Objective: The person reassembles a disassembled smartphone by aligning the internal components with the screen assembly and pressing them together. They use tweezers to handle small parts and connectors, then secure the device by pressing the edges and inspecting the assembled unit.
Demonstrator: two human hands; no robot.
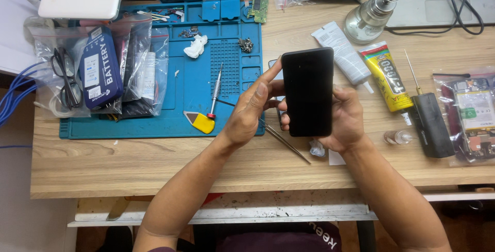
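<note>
Two hands on it: we're holding a black phone (308, 92) upright above the wooden bench (154, 159), right hand (344, 120) cradling its lower half, left hand (250, 110) fingers (272, 71) pressing along its left edge. Tweezers (283, 143) are lying just below, beside the blue mat (191, 84).
</note>
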